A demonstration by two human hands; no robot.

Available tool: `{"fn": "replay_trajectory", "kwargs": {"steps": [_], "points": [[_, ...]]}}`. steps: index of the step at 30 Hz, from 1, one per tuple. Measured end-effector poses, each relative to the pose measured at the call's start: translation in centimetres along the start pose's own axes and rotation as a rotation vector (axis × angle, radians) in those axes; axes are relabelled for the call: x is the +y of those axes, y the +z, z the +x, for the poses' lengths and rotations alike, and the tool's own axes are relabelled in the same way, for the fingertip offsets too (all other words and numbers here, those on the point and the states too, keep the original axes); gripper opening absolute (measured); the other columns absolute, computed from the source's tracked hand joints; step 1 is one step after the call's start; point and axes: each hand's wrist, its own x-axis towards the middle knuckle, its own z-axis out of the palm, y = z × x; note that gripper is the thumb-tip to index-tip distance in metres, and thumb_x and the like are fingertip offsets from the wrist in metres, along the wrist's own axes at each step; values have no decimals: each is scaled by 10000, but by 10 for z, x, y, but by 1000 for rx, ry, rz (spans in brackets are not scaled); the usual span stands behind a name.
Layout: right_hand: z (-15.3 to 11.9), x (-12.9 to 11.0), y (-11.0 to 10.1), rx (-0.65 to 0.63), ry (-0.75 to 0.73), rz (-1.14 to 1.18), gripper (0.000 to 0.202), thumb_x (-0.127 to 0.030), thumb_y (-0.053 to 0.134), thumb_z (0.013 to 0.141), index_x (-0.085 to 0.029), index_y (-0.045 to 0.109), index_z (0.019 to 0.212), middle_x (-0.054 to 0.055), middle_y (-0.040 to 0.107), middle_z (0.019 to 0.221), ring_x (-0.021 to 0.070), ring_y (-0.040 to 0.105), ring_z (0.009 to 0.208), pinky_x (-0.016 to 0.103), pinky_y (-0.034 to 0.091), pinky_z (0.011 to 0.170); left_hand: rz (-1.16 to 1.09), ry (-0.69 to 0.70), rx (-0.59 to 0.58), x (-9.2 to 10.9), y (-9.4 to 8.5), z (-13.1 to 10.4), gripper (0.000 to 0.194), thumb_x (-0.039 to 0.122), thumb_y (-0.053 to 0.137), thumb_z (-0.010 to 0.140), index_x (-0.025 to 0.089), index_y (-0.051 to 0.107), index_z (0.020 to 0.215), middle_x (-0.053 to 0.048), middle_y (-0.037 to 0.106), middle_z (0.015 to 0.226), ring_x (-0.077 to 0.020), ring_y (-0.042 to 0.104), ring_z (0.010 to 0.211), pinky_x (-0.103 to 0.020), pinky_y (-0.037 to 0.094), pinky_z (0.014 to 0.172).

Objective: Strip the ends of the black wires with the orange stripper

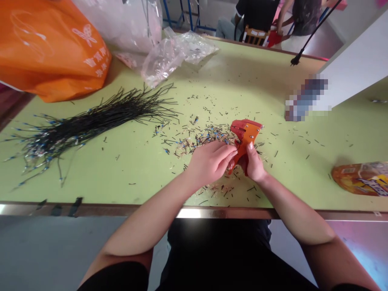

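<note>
A red and orange hand tool [249, 133], like a wire stripper, is gripped in my right hand [254, 161], jaws pointing away from me, fingers wrapped round its handles. My left hand [210, 161] is closed in a pinch beside the tool's jaws; what its fingertips hold is too small to make out. Under and around both hands lie many short black and blue wire scraps [206, 137]. To the left rests a long bundle of black wires [106, 115] with blue and silvery ends at its left side.
An orange bag [54, 52] and clear plastic bags [169, 54] lie at the back left of the green table [242, 85]. A bottle [360, 178] lies at the right. A white pillar [357, 60] and hanging plug [295, 60] stand beyond. People sit behind the table.
</note>
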Motion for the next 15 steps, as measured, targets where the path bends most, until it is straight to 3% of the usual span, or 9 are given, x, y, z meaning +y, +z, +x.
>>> {"fn": "replay_trajectory", "kwargs": {"steps": [5, 11, 15], "points": [[1, 1, 2, 42, -33, -21, 774, -940, 340, 916, -260, 711, 917, 41, 572, 598, 255, 662, 649, 403, 582, 569, -13, -32, -35, 0, 0, 0, 193, 239, 515, 1102, 231, 697, 1037, -25, 755, 801, -157, 696, 718, -289, 486, 613], [2, -9, 10, 32, -40, -13, 702, -946, 368, 894, -299, 517, 665, -24, 371, 482, 188, 461, 441, 376, 517, 469, -54, -88, -60, -1, 0, 0, 238, 282, 489, 1116, 221, 706, 1041, -33, 757, 810, -160, 673, 712, -296, 494, 648], [3, -20, 10, -56, 5, 71, 700, -945, 404, 883, -281, 569, 737, -6, 474, 552, 188, 526, 491, 371, 562, 521, -169, -242, -31, -3, -9, 3, 344, 382, 435, 1137, 218, 691, 975, -32, 723, 781, -155, 636, 670, -306, 494, 640]]}}
